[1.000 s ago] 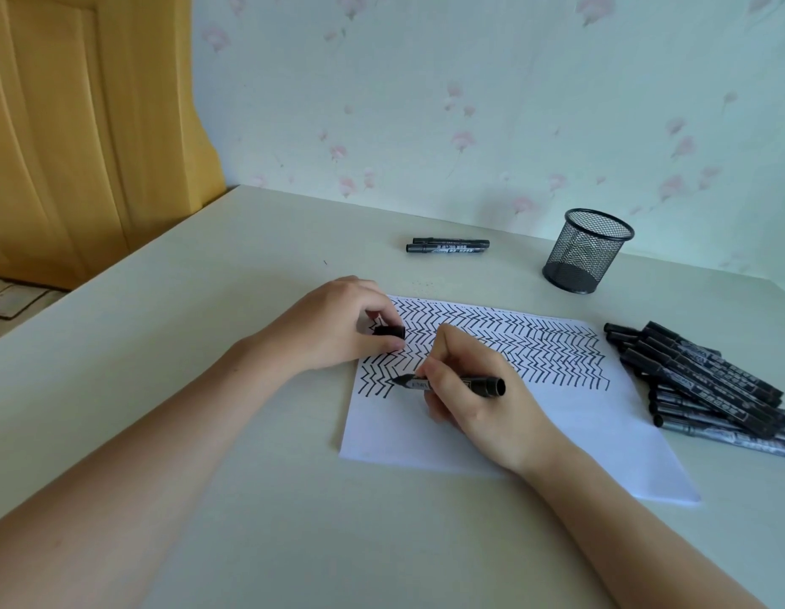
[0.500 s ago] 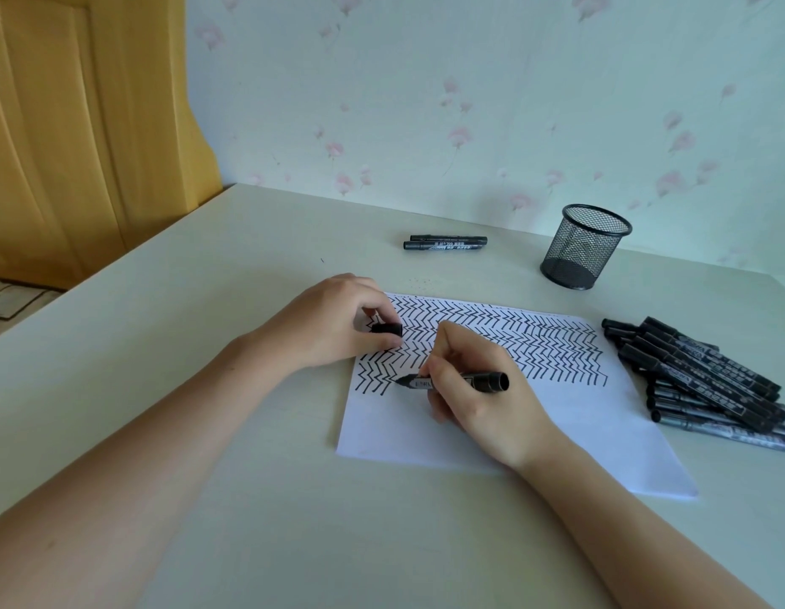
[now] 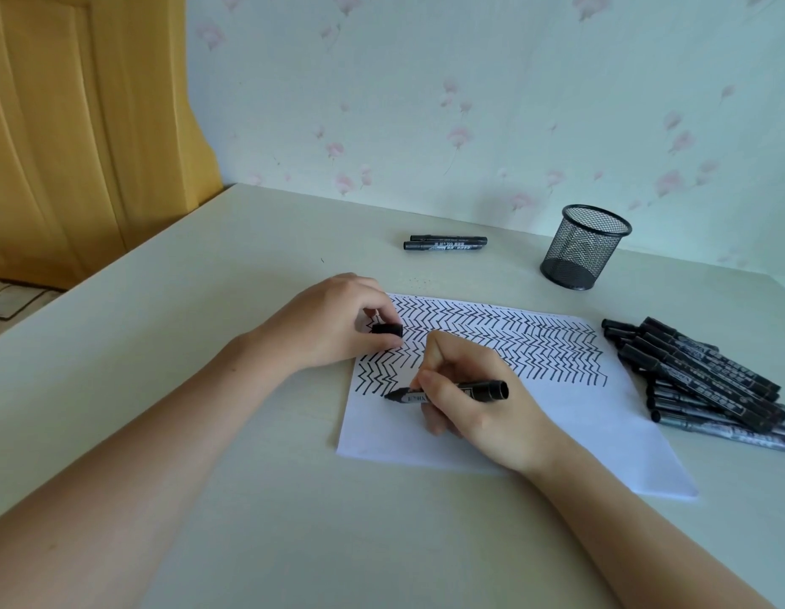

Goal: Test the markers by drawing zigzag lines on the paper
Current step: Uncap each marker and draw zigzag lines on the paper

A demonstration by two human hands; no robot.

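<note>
A white sheet of paper (image 3: 592,426) lies on the table, its upper half covered with rows of black zigzag lines. My right hand (image 3: 474,404) grips an uncapped black marker (image 3: 482,389), whose tip touches the paper at the lower left end of the zigzags. My left hand (image 3: 333,325) rests on the paper's upper left corner and pinches the marker's black cap (image 3: 387,330) between thumb and fingers.
A pile of several black markers (image 3: 706,382) lies right of the paper. Two more markers (image 3: 445,243) lie side by side at the back. A black mesh pen cup (image 3: 581,246) stands at the back right. A wooden door is at the left.
The marker tip has shifted slightly left and down along the bottom row of zigzags. My left hand holds still with the cap.
</note>
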